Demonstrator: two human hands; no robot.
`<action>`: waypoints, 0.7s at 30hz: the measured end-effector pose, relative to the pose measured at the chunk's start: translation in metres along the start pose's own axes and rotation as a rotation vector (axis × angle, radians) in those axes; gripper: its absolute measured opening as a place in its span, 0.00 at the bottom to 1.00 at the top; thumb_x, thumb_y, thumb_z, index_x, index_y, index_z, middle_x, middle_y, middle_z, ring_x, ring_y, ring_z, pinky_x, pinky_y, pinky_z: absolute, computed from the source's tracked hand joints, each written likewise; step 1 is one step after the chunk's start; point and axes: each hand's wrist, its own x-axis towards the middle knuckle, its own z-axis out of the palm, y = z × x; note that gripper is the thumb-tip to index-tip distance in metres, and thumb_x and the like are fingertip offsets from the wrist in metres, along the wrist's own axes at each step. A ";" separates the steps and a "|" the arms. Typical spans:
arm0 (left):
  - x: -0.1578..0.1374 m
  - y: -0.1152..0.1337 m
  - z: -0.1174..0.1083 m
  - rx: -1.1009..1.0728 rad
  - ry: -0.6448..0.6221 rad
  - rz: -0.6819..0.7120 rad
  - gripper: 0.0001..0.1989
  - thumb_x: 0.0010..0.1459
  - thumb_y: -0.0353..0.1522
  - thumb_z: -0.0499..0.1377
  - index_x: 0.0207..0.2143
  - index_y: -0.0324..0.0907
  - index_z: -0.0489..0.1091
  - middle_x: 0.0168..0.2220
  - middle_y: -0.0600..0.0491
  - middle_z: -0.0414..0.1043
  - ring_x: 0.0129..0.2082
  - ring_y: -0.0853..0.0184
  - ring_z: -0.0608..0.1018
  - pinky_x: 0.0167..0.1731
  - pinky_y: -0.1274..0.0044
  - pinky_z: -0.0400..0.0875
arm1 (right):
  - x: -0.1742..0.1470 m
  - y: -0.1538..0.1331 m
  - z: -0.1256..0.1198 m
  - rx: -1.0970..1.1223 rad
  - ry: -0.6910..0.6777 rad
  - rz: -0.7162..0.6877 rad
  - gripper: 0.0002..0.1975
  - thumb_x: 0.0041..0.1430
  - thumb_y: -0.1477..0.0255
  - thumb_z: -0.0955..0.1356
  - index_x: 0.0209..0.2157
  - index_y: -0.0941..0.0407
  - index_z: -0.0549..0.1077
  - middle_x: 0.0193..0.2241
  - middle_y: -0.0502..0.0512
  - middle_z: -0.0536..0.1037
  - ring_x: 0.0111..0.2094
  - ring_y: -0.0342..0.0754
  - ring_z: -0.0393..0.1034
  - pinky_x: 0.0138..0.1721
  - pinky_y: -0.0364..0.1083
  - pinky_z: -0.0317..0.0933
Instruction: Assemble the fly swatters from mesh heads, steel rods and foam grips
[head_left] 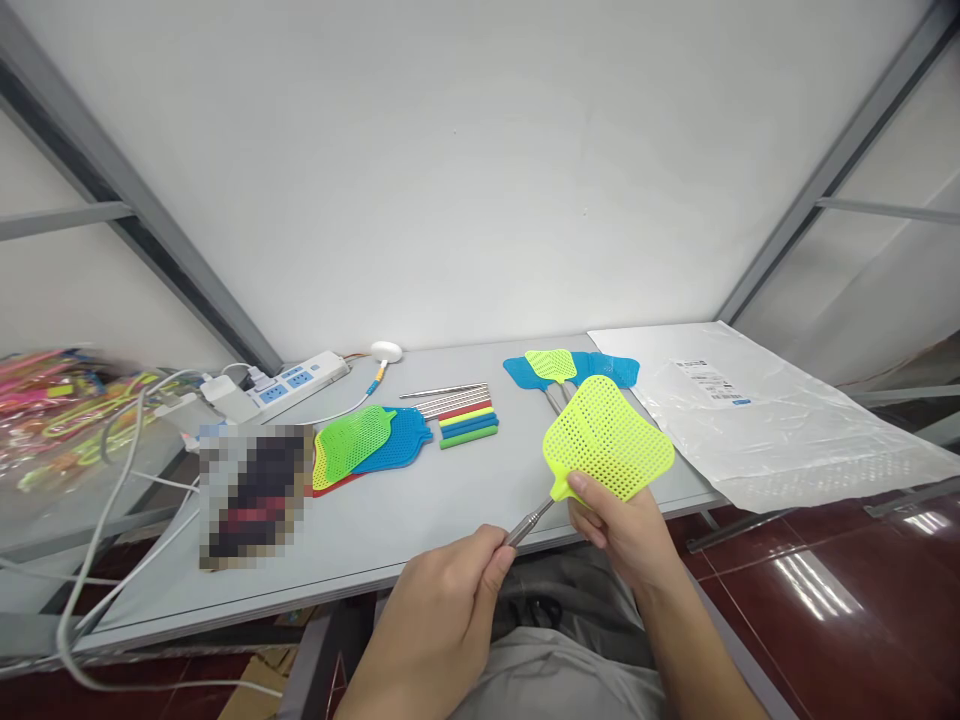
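A yellow-green fly swatter head (607, 440) with a perforated face is pinched near its neck by my right hand (619, 525). A thin metal rod joins the neck to a silver telescopic handle (529, 525). My left hand (457, 600) is wrapped around that handle, hiding its lower part. Both hands are above the table's front edge and my lap. Farther back lie swatters with blue heads (611, 369) and a smaller yellow-green head (551, 365), their metal handles pointing towards me.
Loose green (360, 445) and blue swatter heads (397, 440) lie left of centre. Beside them are metal rods (454, 400) and coloured grip tubes (469, 430). A power strip (300, 380) with cables stands at the left; a white plastic package (742, 410) covers the right end.
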 end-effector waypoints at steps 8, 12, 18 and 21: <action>0.007 0.008 0.010 0.024 0.096 0.055 0.15 0.70 0.37 0.43 0.33 0.46 0.64 0.26 0.56 0.68 0.25 0.67 0.70 0.26 0.77 0.60 | -0.004 -0.009 0.005 0.017 -0.069 0.019 0.17 0.59 0.63 0.69 0.23 0.54 0.60 0.13 0.37 0.52 0.15 0.36 0.46 0.18 0.41 0.47; 0.011 0.005 0.014 0.085 0.173 0.114 0.13 0.69 0.35 0.45 0.35 0.46 0.65 0.27 0.56 0.70 0.25 0.67 0.72 0.26 0.77 0.61 | -0.004 -0.006 0.008 0.009 -0.022 -0.022 0.16 0.59 0.62 0.69 0.25 0.54 0.62 0.14 0.38 0.53 0.14 0.36 0.46 0.18 0.41 0.49; 0.014 0.001 0.015 0.241 0.265 0.171 0.11 0.69 0.33 0.46 0.34 0.45 0.65 0.26 0.55 0.69 0.24 0.66 0.73 0.24 0.76 0.60 | -0.006 -0.004 0.016 0.013 0.034 -0.031 0.15 0.59 0.62 0.69 0.25 0.54 0.63 0.13 0.38 0.53 0.14 0.37 0.46 0.17 0.41 0.50; 0.013 -0.001 0.013 0.282 0.300 0.183 0.10 0.68 0.32 0.47 0.36 0.45 0.66 0.27 0.55 0.71 0.25 0.66 0.74 0.25 0.75 0.62 | -0.006 -0.004 0.018 0.006 0.025 -0.010 0.16 0.59 0.62 0.69 0.24 0.54 0.63 0.12 0.38 0.53 0.14 0.37 0.46 0.18 0.41 0.51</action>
